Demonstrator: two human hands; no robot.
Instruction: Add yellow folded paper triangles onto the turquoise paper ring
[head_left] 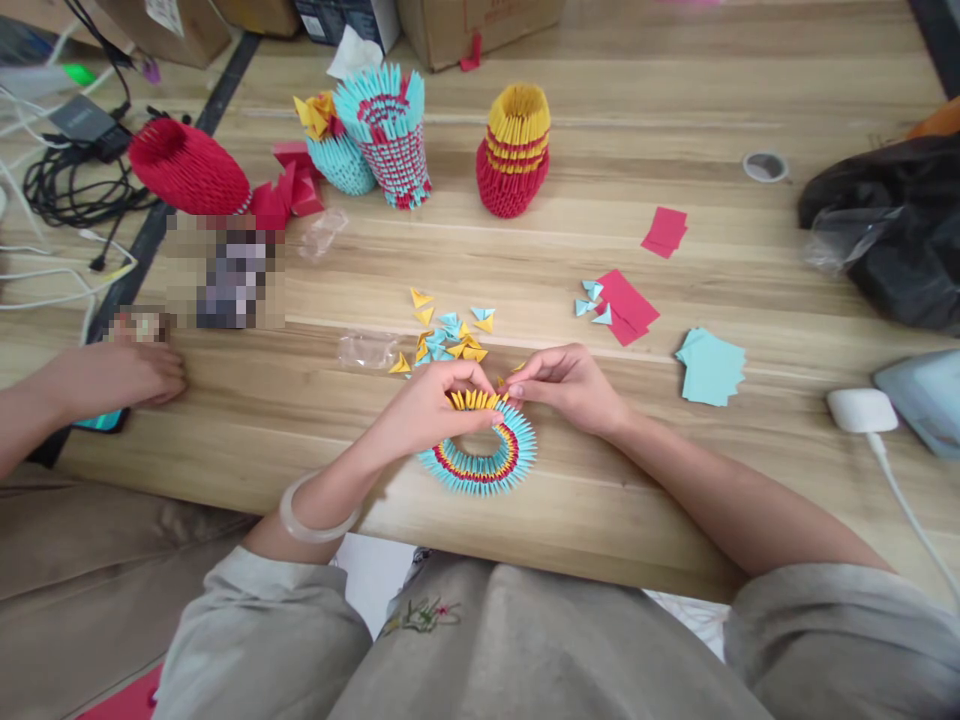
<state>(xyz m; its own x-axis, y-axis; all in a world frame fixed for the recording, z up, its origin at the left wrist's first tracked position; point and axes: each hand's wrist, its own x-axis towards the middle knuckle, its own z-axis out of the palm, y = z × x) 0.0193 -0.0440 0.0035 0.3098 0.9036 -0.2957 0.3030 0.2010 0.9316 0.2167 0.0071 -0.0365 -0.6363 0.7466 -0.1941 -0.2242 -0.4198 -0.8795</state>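
A ring of folded paper pieces (487, 480), blue outside with red and yellow rows inside, rests on the table near its front edge. My left hand (442, 405) grips the ring's far left side, thumb inside the opening and fingers behind the yellow points. At the ring's far right edge, my right hand (566, 385) pinches with thumb and forefinger by the last yellow points; a small yellow folded piece seems to be at the fingertips, partly hidden. Just beyond the hands lies a loose pile of blue and yellow folded paper triangles (446, 340).
Red paper sheets (628, 308) and blue paper sheets (712, 368) lie to the right. Finished paper vases stand at the back, among them a red and yellow one (516, 150) and a blue and red one (386, 140). Another person's hand (131, 375) rests at the left, near cables.
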